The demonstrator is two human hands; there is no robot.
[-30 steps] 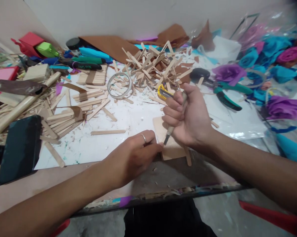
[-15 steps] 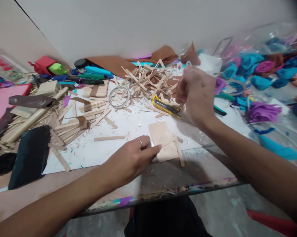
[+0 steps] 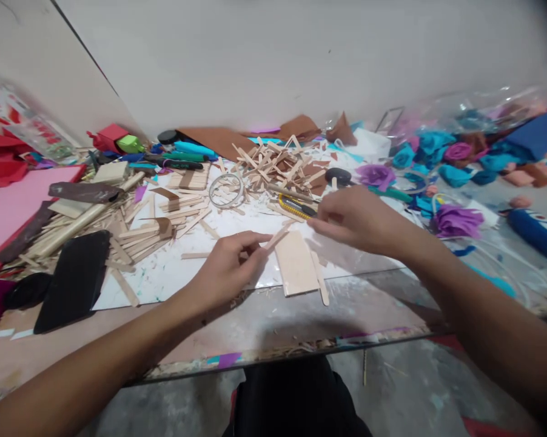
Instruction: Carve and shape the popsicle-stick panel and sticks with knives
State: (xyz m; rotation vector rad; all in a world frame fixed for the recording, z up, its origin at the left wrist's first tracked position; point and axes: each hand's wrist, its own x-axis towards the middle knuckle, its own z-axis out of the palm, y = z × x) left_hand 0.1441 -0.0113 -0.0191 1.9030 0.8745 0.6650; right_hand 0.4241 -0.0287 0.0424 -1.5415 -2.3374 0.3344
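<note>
My left hand (image 3: 228, 264) pinches the near end of a thin wooden craft stick (image 3: 277, 236), lifted slightly over the white sheet. My right hand (image 3: 353, 217) reaches in from the right, its fingers pinched together at the stick's far end. Just below the stick lies a flat panel of glued sticks (image 3: 296, 264), with a single loose stick (image 3: 321, 284) along its right side. A yellow utility knife (image 3: 296, 206) rests on the sheet just behind my right hand's fingertips.
A heap of craft sticks (image 3: 278, 162), a tape ring (image 3: 227, 189), stacked sticks (image 3: 164, 221) and a black phone (image 3: 76, 276) lie left and behind. Green-handled pliers (image 3: 387, 193) and paper flowers (image 3: 455, 220) crowd the right. The table edge (image 3: 301, 349) is near.
My right hand let go of the cutting tool it held a second ago, swung up to the right, then came down to the stick. My left hand moved off the panel and lifted a stick.
</note>
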